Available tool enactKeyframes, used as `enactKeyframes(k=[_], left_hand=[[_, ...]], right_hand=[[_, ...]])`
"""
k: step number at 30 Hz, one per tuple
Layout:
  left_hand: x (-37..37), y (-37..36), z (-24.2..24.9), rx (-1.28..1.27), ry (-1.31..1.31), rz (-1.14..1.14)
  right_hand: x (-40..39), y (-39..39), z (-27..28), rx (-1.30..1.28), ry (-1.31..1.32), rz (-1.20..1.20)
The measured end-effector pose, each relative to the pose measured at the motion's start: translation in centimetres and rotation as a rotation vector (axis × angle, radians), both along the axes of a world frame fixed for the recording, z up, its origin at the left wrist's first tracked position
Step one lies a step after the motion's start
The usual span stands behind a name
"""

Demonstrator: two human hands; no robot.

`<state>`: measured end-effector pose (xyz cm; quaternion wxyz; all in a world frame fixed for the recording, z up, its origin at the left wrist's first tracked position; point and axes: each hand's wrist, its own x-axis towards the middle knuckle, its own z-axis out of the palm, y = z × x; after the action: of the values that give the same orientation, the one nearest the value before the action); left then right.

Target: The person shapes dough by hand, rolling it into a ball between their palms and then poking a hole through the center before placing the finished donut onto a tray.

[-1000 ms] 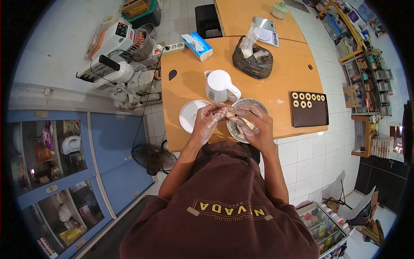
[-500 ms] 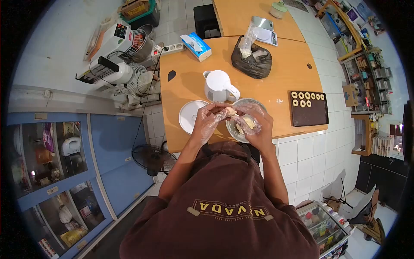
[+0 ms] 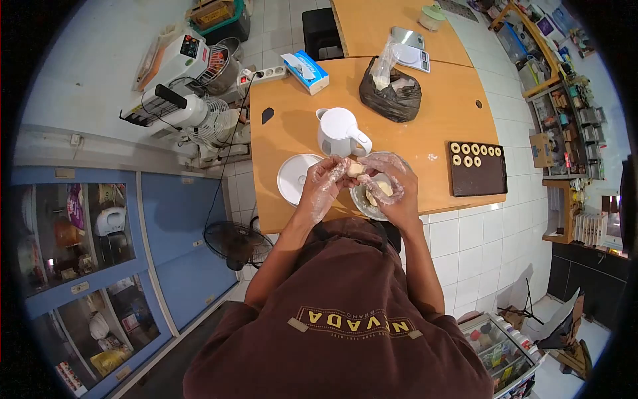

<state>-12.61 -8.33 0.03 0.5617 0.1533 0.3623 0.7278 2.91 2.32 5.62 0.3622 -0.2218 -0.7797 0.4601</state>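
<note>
My left hand (image 3: 324,186) and my right hand (image 3: 396,186), both dusted with flour, come together over the table's near edge. Their fingertips pinch a small pale piece of dough (image 3: 356,170) between them. Below my right hand sits a bowl (image 3: 359,205) holding a larger lump of dough (image 3: 380,194), partly hidden by that hand. A round white lid or plate (image 3: 290,181) lies beside my left hand. Just beyond the hands stands a white jug (image 3: 337,130) with a handle.
At the table's right, a dark baking tray (image 3: 478,181) carries several ring-shaped dough pieces. Farther back are a black plastic bag (image 3: 391,100), a kitchen scale (image 3: 415,58) and a blue tissue box (image 3: 307,72). A power strip (image 3: 271,74) lies at the left edge.
The fingers have shifted around the small dough piece, and more of it shows between them. My right hand's fingers are slightly raised. The dough stays in both hands.
</note>
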Motion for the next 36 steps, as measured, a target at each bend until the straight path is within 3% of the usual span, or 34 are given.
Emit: enactKeyframes(k=[2, 8, 14, 17, 26, 32, 36], left_hand=[[0.2, 0.0, 0.7, -0.090, 0.017, -0.002], [0.3, 0.0, 0.8, -0.036, 0.142, -0.005], [0.3, -0.4, 1.0, -0.089, 0.170, 0.018], [0.7, -0.4, 1.5, -0.094, 0.200, 0.095], [2.2, -0.2, 1.3, -0.098, 0.214, 0.179], [4.2, 0.0, 1.3, -0.077, 0.226, 0.243], [5.8, 0.2, 2.8, -0.105, 0.277, 0.317]], right_hand=[[0.4, 0.3, 0.0, 0.027, -0.033, 0.038], [0.5, 0.2, 0.0, 0.206, 0.001, -0.003], [0.2, 0.0, -0.1, 0.226, 0.026, -0.021], [-0.2, -0.1, 0.7, 0.090, -0.025, 0.037], [0.2, 1.6, -0.6, 0.162, -0.024, 0.113], [1.3, 3.0, -0.5, -0.033, -0.033, 0.202], [1.9, 3.7, -1.0, 0.053, -0.031, 0.186]])
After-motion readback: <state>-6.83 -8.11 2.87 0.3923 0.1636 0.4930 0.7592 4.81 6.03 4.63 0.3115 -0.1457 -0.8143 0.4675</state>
